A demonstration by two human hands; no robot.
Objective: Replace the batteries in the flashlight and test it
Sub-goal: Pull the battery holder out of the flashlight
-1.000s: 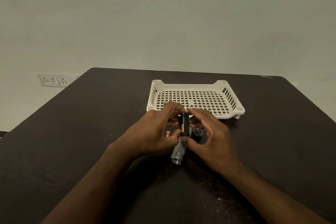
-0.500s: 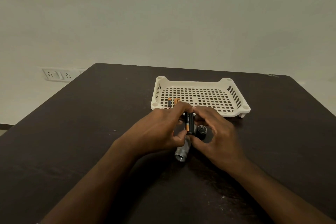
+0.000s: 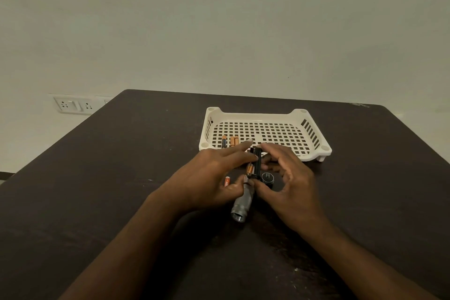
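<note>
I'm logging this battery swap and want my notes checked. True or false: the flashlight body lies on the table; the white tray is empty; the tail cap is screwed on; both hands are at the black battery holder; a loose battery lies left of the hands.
1. The flashlight body lies on the table. True.
2. The white tray is empty. False: batteries lie in its left part.
3. The tail cap is screwed on. False: it sits apart on the table.
4. Both the left hand and right hand are at the black battery holder. True.
5. A loose battery lies left of the hands. False: it lies beneath the left hand's fingers.
</note>
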